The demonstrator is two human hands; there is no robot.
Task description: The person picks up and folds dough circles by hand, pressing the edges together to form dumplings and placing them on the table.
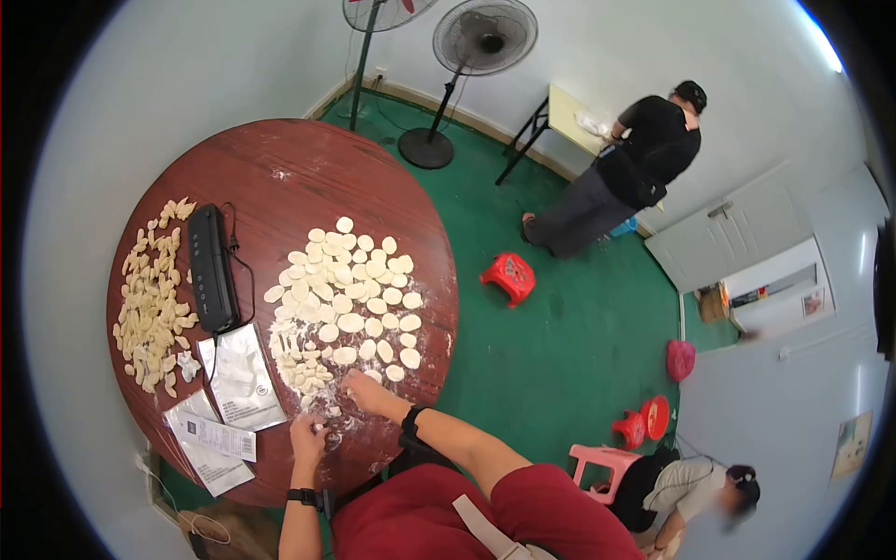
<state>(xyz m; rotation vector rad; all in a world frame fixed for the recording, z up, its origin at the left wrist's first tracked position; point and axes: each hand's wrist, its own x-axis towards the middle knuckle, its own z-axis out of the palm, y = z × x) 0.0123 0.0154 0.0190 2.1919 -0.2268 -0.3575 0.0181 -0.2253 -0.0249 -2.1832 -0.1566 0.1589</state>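
Observation:
Many flat round dough pieces (350, 323) lie on the floured round red-brown table (280, 154), with smaller dough lumps (306, 371) at their lower left. My right hand (366, 390) is low over the table beside the lower dough pieces; its fingers are bent, and what they hold, if anything, is hidden. Left of it, near the table's front edge, my left hand (309, 435) has its fingers curled together near a small whitish bit, too small to make out.
Shaped dough pieces (149, 313), a black appliance (213, 271) with a cord and silver packets (241, 378) lie left. One person (644, 159) stands at a small table (571, 121); another (681, 490) bends low at right. Fans (483, 39) and a red stool (510, 278) stand beyond.

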